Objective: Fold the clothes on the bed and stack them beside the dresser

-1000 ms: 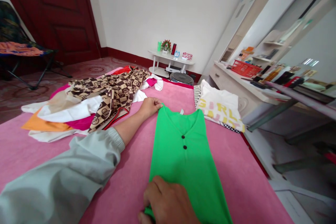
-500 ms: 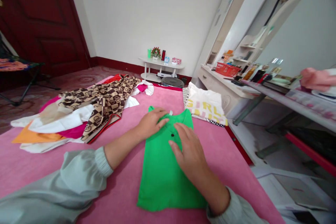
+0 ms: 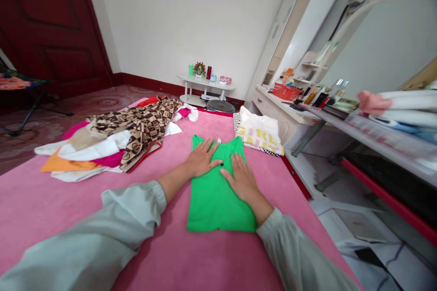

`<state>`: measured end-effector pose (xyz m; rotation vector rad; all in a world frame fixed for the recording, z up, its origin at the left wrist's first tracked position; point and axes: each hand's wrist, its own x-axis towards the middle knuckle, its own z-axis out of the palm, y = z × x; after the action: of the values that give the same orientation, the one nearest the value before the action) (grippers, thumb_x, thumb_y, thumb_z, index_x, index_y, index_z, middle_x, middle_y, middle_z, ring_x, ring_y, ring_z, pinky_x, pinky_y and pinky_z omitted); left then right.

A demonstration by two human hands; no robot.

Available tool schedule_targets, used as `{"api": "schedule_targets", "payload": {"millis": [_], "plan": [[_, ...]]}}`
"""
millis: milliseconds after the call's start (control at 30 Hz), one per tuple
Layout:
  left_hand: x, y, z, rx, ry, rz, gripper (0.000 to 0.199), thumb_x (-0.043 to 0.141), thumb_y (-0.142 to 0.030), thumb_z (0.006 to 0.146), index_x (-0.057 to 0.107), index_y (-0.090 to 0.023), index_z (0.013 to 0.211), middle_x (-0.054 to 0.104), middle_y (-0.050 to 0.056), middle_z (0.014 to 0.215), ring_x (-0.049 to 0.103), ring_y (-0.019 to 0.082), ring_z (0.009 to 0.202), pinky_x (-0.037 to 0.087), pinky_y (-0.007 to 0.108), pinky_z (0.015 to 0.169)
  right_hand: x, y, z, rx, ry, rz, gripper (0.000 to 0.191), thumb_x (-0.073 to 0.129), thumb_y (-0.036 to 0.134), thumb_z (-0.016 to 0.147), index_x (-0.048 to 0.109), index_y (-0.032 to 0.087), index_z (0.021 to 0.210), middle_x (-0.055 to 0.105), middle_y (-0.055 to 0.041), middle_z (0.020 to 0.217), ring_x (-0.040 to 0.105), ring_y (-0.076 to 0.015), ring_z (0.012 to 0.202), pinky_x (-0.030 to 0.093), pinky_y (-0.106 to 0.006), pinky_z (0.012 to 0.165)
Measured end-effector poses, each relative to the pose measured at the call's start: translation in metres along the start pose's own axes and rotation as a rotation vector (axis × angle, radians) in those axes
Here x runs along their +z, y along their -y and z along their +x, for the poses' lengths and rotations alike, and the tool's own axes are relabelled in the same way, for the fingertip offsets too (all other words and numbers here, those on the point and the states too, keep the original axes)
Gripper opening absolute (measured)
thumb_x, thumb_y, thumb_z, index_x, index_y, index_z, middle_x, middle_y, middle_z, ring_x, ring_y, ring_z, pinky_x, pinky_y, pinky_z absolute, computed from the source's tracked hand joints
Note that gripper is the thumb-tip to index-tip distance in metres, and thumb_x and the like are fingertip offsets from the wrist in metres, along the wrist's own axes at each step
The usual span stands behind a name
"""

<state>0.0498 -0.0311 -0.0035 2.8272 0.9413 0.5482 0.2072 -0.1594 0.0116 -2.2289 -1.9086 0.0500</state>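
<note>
A green sleeveless top [image 3: 218, 209] lies flat on the pink bed cover [image 3: 164, 254], its neckline pointing away from me and a dark button near the collar. My left hand [image 3: 201, 160] rests flat on the top's upper left, fingers stretched out. On its upper right lies my right hand [image 3: 243, 178], also flat, with the thumb apart from the fingers. Both palms touch the cloth and neither hand grips it. Beyond the right hand sits a folded white T-shirt [image 3: 261, 128] with yellow lettering.
At the left is a loose heap of clothes, with a brown checked garment [image 3: 146, 122] on top. A white dressing table [image 3: 273, 104] with bottles and a red basket [image 3: 286, 92] stands at the right. A low white stand [image 3: 205, 82] is against the far wall.
Both hands have come down flat onto the green top; the right hand was raised with bent fingers before. The top now lies farther from the front of the view.
</note>
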Motion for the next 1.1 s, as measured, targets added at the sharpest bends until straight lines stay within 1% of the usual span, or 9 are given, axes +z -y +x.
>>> {"api": "schedule_targets", "payload": {"millis": [200,300,433,567,667,733,933,1000,1100], "plan": [[-0.003,-0.005,-0.029,-0.106,0.018,-0.015,0.078,0.023,-0.067,0.089,0.021,-0.018,0.149,0.009,0.014,0.157,0.006,0.031,0.143,0.014,0.045,0.114,0.0,-0.001,-0.004,-0.011,-0.016,0.008,0.083,0.02,0.067,0.09,0.024,0.008,0.147,0.018,-0.0133,0.155,0.014,-0.024,0.143,0.013,-0.038,0.114],[-0.006,-0.005,-0.046,-0.134,0.038,-0.017,0.084,0.021,-0.071,0.086,0.021,-0.015,0.149,0.008,0.017,0.156,0.009,0.033,0.143,0.014,0.044,0.114,0.001,0.0,-0.007,-0.009,-0.031,0.014,0.082,0.02,0.067,0.09,0.024,0.008,0.147,0.02,-0.014,0.154,0.016,-0.0239,0.142,0.014,-0.037,0.113],[-0.009,-0.007,-0.059,-0.204,0.035,-0.007,0.088,0.021,-0.073,0.085,0.023,-0.011,0.148,0.013,0.019,0.155,0.015,0.032,0.142,0.014,0.043,0.114,0.0,0.002,-0.008,0.088,-0.089,0.012,0.079,0.022,0.065,0.091,0.029,0.008,0.145,0.024,-0.0156,0.152,0.021,-0.0257,0.14,0.018,-0.04,0.111],[-0.009,-0.007,-0.06,-0.238,0.018,0.0,0.086,0.022,-0.071,0.086,0.028,-0.01,0.146,0.018,0.02,0.153,0.019,0.032,0.141,0.016,0.043,0.113,-0.001,-0.002,-0.004,0.25,-0.196,-0.003,0.059,0.031,0.047,0.095,0.044,0.007,0.136,0.043,-0.0181,0.141,0.039,-0.0278,0.13,0.028,-0.04,0.104],[-0.008,-0.004,-0.059,-0.227,-0.008,-0.013,0.083,0.024,-0.07,0.087,0.031,-0.011,0.145,0.021,0.019,0.153,0.021,0.031,0.141,0.018,0.042,0.113,-0.004,-0.011,-0.002,0.301,-0.259,-0.002,0.042,0.037,0.029,0.093,0.056,0.011,0.125,0.058,-0.0143,0.127,0.051,-0.0232,0.117,0.034,-0.032,0.098],[-0.008,-0.002,-0.059,-0.218,-0.017,-0.03,0.081,0.027,-0.069,0.087,0.033,-0.013,0.145,0.023,0.018,0.153,0.023,0.031,0.14,0.019,0.042,0.112,-0.006,-0.018,-0.003,0.335,-0.29,-0.005,0.038,0.037,0.022,0.09,0.061,0.014,0.119,0.062,-0.0118,0.119,0.054,-0.0208,0.112,0.037,-0.028,0.095],[-0.012,-0.001,-0.059,-0.215,-0.012,-0.046,0.078,0.029,-0.068,0.087,0.036,-0.014,0.143,0.025,0.017,0.152,0.026,0.031,0.139,0.02,0.042,0.112,-0.01,-0.033,-0.008,0.462,-0.326,-0.007,0.04,0.036,0.034,0.091,0.069,0.017,0.105,0.067,-0.0109,0.11,0.06,-0.0224,0.101,0.043,-0.028,0.08],[-0.014,-0.003,-0.059,-0.225,-0.01,-0.037,0.077,0.027,-0.067,0.087,0.036,-0.015,0.143,0.025,0.016,0.153,0.026,0.031,0.139,0.02,0.042,0.112,-0.011,-0.031,-0.008,0.462,-0.32,-0.004,0.04,0.036,0.037,0.091,0.07,0.018,0.103,0.067,-0.0099,0.109,0.06,-0.0219,0.098,0.043,-0.028,0.077],[-0.014,-0.005,-0.058,-0.241,-0.013,-0.04,0.075,0.027,-0.067,0.088,0.036,-0.018,0.143,0.026,0.014,0.153,0.027,0.03,0.139,0.02,0.043,0.112,-0.013,-0.023,-0.008,0.417,-0.313,-0.027,0.033,0.044,0.037,0.089,0.069,0.019,0.099,0.067,-0.0094,0.105,0.059,-0.0222,0.099,0.042,-0.029,0.08]]}}
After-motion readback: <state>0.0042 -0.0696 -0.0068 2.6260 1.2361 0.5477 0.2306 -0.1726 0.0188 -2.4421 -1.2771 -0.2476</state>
